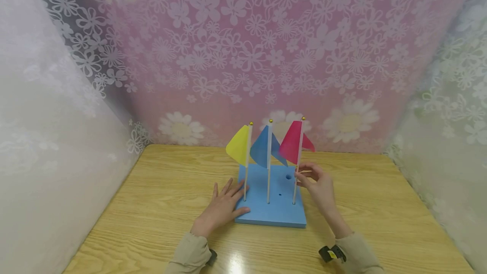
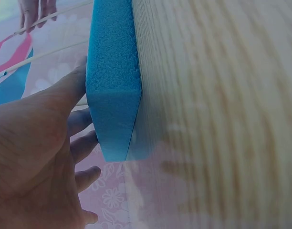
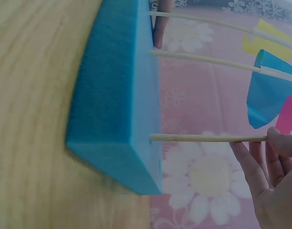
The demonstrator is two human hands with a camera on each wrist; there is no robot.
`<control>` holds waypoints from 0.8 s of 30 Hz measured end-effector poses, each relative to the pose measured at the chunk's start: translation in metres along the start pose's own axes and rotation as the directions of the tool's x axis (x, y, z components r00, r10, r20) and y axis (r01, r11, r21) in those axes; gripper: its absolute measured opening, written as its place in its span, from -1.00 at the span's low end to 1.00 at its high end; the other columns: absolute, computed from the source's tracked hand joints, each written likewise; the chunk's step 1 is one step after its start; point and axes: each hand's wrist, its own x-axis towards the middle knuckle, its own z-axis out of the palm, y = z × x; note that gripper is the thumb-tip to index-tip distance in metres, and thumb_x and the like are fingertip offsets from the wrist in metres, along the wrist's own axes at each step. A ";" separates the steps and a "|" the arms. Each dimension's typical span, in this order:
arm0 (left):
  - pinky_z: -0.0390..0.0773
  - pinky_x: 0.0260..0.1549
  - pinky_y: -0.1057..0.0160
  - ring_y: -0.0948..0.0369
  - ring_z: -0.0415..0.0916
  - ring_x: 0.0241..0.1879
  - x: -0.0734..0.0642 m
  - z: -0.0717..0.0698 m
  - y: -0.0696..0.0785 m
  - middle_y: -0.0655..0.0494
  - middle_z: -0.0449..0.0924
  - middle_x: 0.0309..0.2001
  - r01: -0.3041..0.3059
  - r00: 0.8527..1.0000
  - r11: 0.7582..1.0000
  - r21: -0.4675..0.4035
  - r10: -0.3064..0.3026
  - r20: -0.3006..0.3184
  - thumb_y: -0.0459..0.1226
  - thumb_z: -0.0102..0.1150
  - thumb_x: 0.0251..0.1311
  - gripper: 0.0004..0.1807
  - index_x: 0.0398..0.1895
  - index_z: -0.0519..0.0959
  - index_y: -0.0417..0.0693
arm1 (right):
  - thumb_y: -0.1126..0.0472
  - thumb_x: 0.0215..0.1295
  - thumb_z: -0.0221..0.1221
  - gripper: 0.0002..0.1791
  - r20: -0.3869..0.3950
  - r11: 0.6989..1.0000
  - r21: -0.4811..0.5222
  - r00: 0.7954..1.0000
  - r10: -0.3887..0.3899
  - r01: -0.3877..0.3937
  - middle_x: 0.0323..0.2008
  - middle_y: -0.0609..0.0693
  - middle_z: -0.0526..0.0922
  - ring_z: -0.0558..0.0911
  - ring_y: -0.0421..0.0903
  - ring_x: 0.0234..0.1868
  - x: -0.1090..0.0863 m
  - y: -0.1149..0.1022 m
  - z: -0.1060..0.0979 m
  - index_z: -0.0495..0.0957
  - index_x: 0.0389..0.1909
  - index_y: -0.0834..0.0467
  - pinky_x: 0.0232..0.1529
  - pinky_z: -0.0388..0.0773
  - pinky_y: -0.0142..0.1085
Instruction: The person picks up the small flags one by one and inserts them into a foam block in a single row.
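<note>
Three small flags on thin wooden sticks stand in a row in a blue foam board (image 1: 270, 217). From left to right they are a yellow flag (image 1: 237, 147), a blue flag (image 1: 260, 149) and a pink flag (image 1: 291, 145), each topped by a gold bead. My right hand (image 1: 319, 187) pinches the pink flag's stick (image 3: 198, 138) just below the cloth; its lower end sits in the board. With fingers spread, my left hand (image 1: 222, 208) rests on the board's left edge. In the left wrist view the thumb lies along the foam's side.
In the board are a larger hole (image 1: 288, 177) near its back right and a smaller hole (image 1: 280, 194) nearer the middle. A wood-grain table (image 1: 171, 181) carries the board. Flower-patterned curtains (image 1: 247, 67) hang behind and at both sides.
</note>
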 end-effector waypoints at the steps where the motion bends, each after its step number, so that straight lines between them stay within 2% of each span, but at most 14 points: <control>1: -0.21 0.38 -0.52 -0.21 -0.13 0.58 0.000 0.000 0.000 0.00 0.07 0.60 0.000 1.000 1.000 -0.002 0.000 0.000 0.11 0.11 0.42 -0.26 0.57 0.25 0.08 | 0.41 0.29 0.34 -0.72 0.005 1.000 -0.004 1.000 0.005 -0.005 -0.16 0.26 0.66 0.75 -0.12 -0.26 -0.001 0.001 0.000 0.59 -0.02 0.40 -0.26 0.74 -0.28; 4: -0.21 0.38 -0.53 -0.21 -0.13 0.58 0.000 0.000 0.000 -0.01 0.07 0.59 -0.002 1.000 1.000 -0.008 0.002 0.001 0.10 0.12 0.41 -0.26 0.57 0.25 0.07 | 0.38 0.30 0.34 -0.72 0.016 1.000 -0.012 1.000 0.021 -0.021 -0.18 0.18 0.67 0.75 -0.09 -0.24 -0.004 0.003 0.000 0.59 -0.02 0.39 -0.25 0.74 -0.28; 9: -0.21 0.37 -0.54 -0.21 -0.12 0.58 0.000 0.000 0.000 -0.02 0.08 0.59 -0.003 1.000 1.000 -0.015 0.003 0.006 0.10 0.13 0.41 -0.26 0.57 0.26 0.06 | 0.34 0.31 0.34 -0.71 0.024 0.999 -0.037 0.999 0.022 -0.021 -0.19 0.08 0.66 0.73 -0.19 -0.26 -0.005 0.005 -0.002 0.58 -0.01 0.36 -0.23 0.74 -0.31; 14: -0.21 0.36 -0.55 -0.21 -0.13 0.58 0.000 0.000 -0.001 -0.02 0.09 0.59 -0.005 1.000 0.999 -0.032 0.006 0.004 0.10 0.14 0.40 -0.26 0.56 0.27 0.06 | 0.33 0.32 0.34 -0.71 0.040 0.998 -0.059 0.999 -0.003 0.005 -0.16 0.17 0.66 0.73 -0.17 -0.25 -0.004 0.006 -0.003 0.60 0.01 0.34 -0.22 0.73 -0.34; 21: -0.20 0.36 -0.55 -0.18 -0.13 0.58 0.001 0.001 -0.005 0.00 0.10 0.59 -0.010 1.000 1.000 -0.026 0.010 -0.001 0.14 0.15 0.37 -0.23 0.56 0.27 0.07 | 0.33 0.29 0.36 -0.66 0.040 0.999 -0.034 0.999 -0.007 0.008 -0.12 0.28 0.64 0.73 -0.10 -0.23 -0.003 0.005 0.001 0.61 0.05 0.35 -0.22 0.74 -0.32; 24: -0.15 0.35 -0.56 -0.19 -0.09 0.57 0.003 0.000 -0.008 -0.02 0.15 0.57 -0.008 1.000 1.000 -0.015 0.007 -0.031 0.15 0.15 0.36 -0.22 0.55 0.29 0.03 | 0.31 0.35 0.32 -0.65 0.028 1.000 -0.029 1.000 -0.004 0.004 -0.07 0.29 0.64 0.73 -0.15 -0.23 -0.003 0.007 0.001 0.59 0.09 0.37 -0.20 0.74 -0.29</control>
